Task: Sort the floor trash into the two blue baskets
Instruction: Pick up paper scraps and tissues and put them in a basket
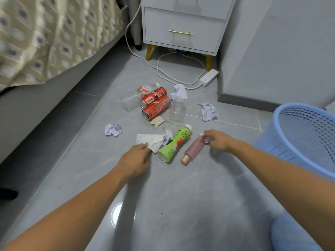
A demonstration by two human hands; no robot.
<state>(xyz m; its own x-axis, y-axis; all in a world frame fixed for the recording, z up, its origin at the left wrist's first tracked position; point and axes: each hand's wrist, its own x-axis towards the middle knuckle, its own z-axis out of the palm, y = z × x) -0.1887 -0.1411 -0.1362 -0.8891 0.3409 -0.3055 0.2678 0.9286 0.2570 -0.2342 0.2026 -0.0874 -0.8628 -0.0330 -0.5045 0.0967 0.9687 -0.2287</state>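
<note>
Trash lies scattered on the grey tile floor. My left hand pinches the near corner of a flat white tissue. My right hand closes its fingers on the far end of a pink bottle that lies on the floor. Between the two lies a green bottle on its side. Farther off are two red cans, two clear bottles, a clear jar and several crumpled paper balls. One blue mesh basket stands at the right.
A bed with a patterned cover runs along the left. A white nightstand stands at the back, with a white power strip and looping cable on the floor. A grey wall corner juts in at right. Another blue rounded shape shows at bottom right.
</note>
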